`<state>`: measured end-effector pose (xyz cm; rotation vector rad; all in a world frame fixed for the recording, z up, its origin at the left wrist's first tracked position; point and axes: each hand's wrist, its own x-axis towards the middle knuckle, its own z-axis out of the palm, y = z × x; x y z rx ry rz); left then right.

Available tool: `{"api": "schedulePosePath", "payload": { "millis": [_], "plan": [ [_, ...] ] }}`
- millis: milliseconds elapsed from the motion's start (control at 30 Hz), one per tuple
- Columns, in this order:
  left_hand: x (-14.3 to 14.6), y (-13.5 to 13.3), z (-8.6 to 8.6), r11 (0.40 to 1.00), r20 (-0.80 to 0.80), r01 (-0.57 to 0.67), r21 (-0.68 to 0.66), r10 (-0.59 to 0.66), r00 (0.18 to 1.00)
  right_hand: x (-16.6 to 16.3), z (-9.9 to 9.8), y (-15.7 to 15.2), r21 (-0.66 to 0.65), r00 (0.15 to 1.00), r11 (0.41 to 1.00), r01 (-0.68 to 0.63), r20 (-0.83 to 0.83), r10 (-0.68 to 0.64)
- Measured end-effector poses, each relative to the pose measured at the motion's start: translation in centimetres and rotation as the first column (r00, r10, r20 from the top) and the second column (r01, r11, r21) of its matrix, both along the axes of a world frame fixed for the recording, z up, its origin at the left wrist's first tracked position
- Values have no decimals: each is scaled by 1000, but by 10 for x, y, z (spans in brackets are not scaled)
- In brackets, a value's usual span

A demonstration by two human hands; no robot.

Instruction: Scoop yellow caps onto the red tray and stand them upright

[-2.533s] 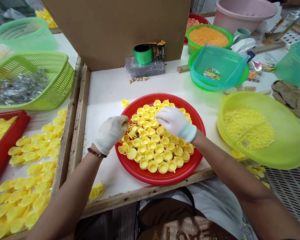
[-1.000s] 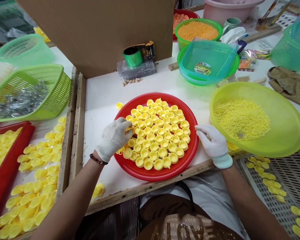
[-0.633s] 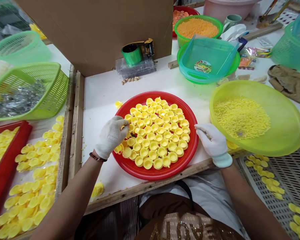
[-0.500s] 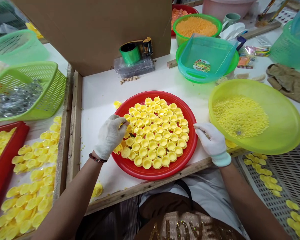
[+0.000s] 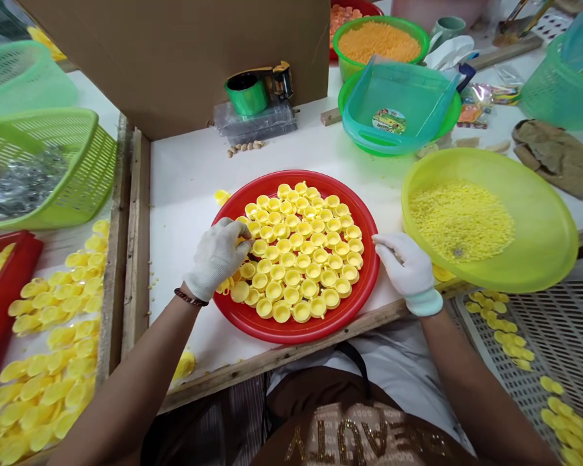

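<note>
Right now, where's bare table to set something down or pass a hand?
Widest bare patch: white table between the red tray and the cardboard box with the tape dispenser. A narrower strip runs between the tray and the wooden rail, beyond the left hand. Crowded: the tray is packed with yellow cups; the right hand fills the gap to the yellow-green bowl.

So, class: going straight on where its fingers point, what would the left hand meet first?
Probably the yellow cups on the red tray; the left hand seems to touch them.
</note>
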<state>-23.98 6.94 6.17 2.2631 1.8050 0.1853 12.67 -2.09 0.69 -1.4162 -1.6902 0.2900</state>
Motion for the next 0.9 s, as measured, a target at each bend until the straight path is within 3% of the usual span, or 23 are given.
{"api": "schedulePosePath", "payload": {
  "millis": [267, 333, 467, 600, 767, 900],
  "plan": [
    [7, -5, -5, 987, -171, 12, 158, 15, 985, 1, 0, 0, -5, 1000, 1000, 3, 22, -3],
    [3, -9, -2, 980, -152, 18, 197, 13, 988, 0, 1, -1, 10, 1000, 1000, 6, 25, -7],
    [-1, -27, 3, 950, -62, 229, 215, -220, 973, -3, 9, -2, 78, 995, 996, -37, 101, 29],
    [18, -49, -10, 875, -186, 451, 177, -420, 888, -6, 16, -2, 96, 967, 987, -126, 234, 100],
    [53, -52, -34, 835, -229, 540, 106, -508, 831, -14, 15, 0, 63, 926, 979, -192, 344, 159],
    [59, -46, -34, 836, -206, 540, 98, -514, 833, -21, 12, 2, -13, 888, 982, -187, 424, 175]
  ]
}}
